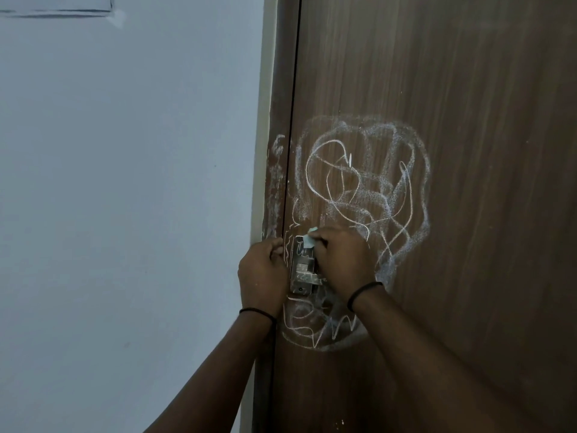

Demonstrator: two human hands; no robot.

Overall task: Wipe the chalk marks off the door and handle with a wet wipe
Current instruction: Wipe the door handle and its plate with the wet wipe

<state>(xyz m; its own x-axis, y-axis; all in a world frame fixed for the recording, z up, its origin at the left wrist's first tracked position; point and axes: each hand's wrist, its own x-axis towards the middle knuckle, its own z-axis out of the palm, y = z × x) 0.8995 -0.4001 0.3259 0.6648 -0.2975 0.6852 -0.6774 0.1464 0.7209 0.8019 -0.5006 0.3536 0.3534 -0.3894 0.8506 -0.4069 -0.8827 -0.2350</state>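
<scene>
Where the brown door (468, 151) meets its frame (271, 120), a metal handle (302, 267) plate is seen in the head view, flanked by both hands. The wipe (308, 240), a small pale piece, is pinched in the curled fingers of the right hand (340, 257) and is pressed against the top of the handle plate. The left hand (263, 273) is curled at the door's edge, just left of the plate; whether anything is gripped in it cannot be told. A dark band (363, 292) is worn on the right wrist, and another on the left. White chalk marks (365, 182) are spread in looping scribbles over the door above the hands, and more zigzag lines are drawn below the handle. Fainter chalk smears are visible on the frame, and thin strokes are drawn on the plate itself. A pale wall (125, 182) fills the left side.
</scene>
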